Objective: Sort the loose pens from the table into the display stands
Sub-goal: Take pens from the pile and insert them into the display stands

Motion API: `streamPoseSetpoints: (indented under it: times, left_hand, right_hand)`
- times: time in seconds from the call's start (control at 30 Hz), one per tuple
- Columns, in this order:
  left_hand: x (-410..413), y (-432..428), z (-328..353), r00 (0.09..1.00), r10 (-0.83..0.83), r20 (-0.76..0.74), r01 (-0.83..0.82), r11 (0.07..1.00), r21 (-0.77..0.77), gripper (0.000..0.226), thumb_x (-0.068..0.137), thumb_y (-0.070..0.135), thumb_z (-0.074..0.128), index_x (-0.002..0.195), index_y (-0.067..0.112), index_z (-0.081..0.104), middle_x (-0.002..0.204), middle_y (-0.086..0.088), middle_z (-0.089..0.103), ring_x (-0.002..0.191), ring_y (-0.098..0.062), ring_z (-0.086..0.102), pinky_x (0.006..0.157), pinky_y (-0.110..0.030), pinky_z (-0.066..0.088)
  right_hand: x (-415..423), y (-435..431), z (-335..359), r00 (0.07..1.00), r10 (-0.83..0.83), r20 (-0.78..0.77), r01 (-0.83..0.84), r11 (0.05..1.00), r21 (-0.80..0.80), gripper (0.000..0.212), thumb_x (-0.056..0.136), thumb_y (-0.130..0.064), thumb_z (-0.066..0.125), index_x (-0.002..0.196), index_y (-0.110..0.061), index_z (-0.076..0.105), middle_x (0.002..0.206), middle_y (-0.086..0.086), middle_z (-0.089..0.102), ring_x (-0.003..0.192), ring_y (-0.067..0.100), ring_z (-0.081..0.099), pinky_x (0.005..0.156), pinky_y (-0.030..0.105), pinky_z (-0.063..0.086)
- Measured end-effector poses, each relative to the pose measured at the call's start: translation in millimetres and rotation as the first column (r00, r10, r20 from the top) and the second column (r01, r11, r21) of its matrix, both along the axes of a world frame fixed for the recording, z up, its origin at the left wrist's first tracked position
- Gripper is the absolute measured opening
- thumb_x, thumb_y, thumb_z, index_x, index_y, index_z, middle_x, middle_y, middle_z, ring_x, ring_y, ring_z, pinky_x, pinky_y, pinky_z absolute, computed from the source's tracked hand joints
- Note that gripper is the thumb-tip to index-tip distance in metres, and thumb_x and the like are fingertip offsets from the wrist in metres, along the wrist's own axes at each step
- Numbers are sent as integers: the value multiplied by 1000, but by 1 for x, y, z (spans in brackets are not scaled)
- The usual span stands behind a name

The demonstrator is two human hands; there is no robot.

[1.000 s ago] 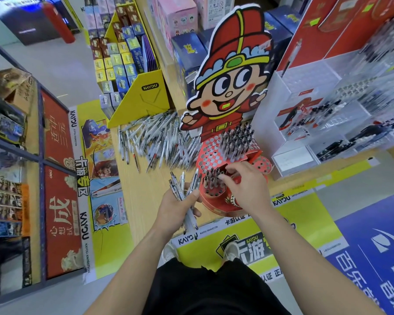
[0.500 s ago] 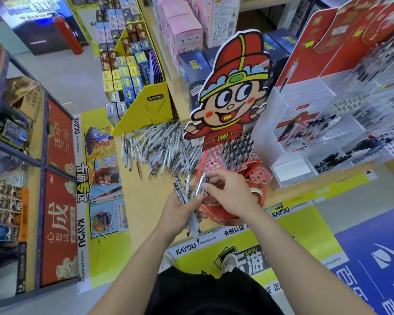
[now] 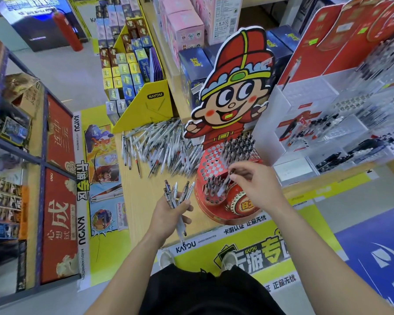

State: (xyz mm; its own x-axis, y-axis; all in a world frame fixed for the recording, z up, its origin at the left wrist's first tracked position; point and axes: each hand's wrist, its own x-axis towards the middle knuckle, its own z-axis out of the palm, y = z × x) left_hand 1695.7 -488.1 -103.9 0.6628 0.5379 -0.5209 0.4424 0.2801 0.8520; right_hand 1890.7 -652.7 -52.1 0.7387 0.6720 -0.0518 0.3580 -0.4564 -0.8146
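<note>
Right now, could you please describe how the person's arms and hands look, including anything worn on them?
The left hand and right hand are ungloved, with no rings visible. The arms behind them are bare to the frame's edge, with no sleeves, and neither wrist carries a watch or band.

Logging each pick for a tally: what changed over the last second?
The right hand left the red stand, reached left to the bundle of pens, pinched one pen out and carried it back over the stand's front tier, not yet inserted. The left hand still grips the bundle; the loose pens on the table lie unchanged.
</note>
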Motion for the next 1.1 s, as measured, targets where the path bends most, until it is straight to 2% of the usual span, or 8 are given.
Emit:
streamPoseSetpoints:
  times: [0.13, 0.23, 0.33, 0.47, 0.63, 0.77, 1.0, 1.1]
  left_hand:
    - [6, -2, 1, 1000, -1, 9, 1, 1000, 4, 21, 100, 17, 65, 114, 9, 51, 88, -14, 74, 56, -30, 64, 58, -39, 56]
    - [9, -3, 2, 1000, -6, 15, 6, 1000, 13, 22, 100, 18, 64, 115, 8, 51, 87, -12, 74, 56, -29, 64, 58, -39, 56]
    - [11, -4, 3, 1000, -10, 23, 9, 1000, 21, 21, 101, 19, 63, 115, 8, 51, 85, -11, 74, 55, -29, 63, 58, -39, 56]
    - [14, -6, 3, 999, -26, 26, 25, 999, 40, 22, 101, 21, 63, 116, 11, 52, 87, -11, 74, 56, -28, 64, 59, -41, 57]
    - [17, -7, 2, 999, -24, 27, 23, 998, 54, 25, 101, 21, 63, 120, 7, 54, 89, -14, 74, 56, -29, 64, 57, -39, 57]
    - [20, -8, 4, 999, -28, 35, 26, 998, 57, 23, 101, 20, 63, 118, 8, 54, 87, -12, 74, 56, -28, 64, 57, -37, 56]
    - [21, -8, 7, 998, -46, 47, 42, 997, 71, 13, 100, 20, 64, 109, 14, 58, 86, -10, 75, 56, -28, 65, 59, -40, 56]
    - [20, -6, 7, 999, -41, 31, 39, 997, 63, 24, 99, 23, 65, 117, 9, 55, 88, -10, 75, 57, -29, 65, 59, -41, 58]
  right_hand:
    - [-8, -5, -16, 998, 56, 24, -54, 996, -69, 20, 89, -11, 74, 104, -24, 77, 94, -17, 70, 88, -12, 62, 83, 4, 45]
    - [-13, -7, -25, 996, 54, 71, -47, 994, -95, 19, 89, -11, 74, 105, -21, 77, 95, -15, 70, 86, -8, 63, 86, 11, 47]
    - [-13, -8, -28, 995, 39, 87, -32, 997, -76, 19, 88, -9, 75, 105, -19, 78, 95, -11, 71, 83, -5, 62, 83, 7, 45]
    - [-13, -7, -32, 991, 63, 117, -54, 995, -78, 19, 88, -12, 75, 106, -20, 77, 100, -8, 74, 89, 3, 66, 87, 19, 51]
    - [-13, -6, -34, 986, 79, 145, -69, 995, -72, 17, 88, -10, 75, 104, -17, 78, 100, -7, 75, 89, -4, 59, 83, 0, 36]
    - [-15, -7, -36, 982, 103, 159, -88, 991, -102, 17, 90, -10, 74, 105, -17, 77, 100, -5, 74, 89, 0, 60, 83, -1, 34]
    - [-12, -1, -32, 962, 208, 179, -175, 968, -181, 19, 93, -11, 69, 110, -15, 76, 105, -1, 71, 94, 13, 64, 87, 26, 48]
    - [-16, 1, -37, 951, 276, 139, -232, 935, -268, 18, 94, -13, 69, 110, -17, 76, 106, -2, 67, 96, 17, 63, 88, 34, 50]
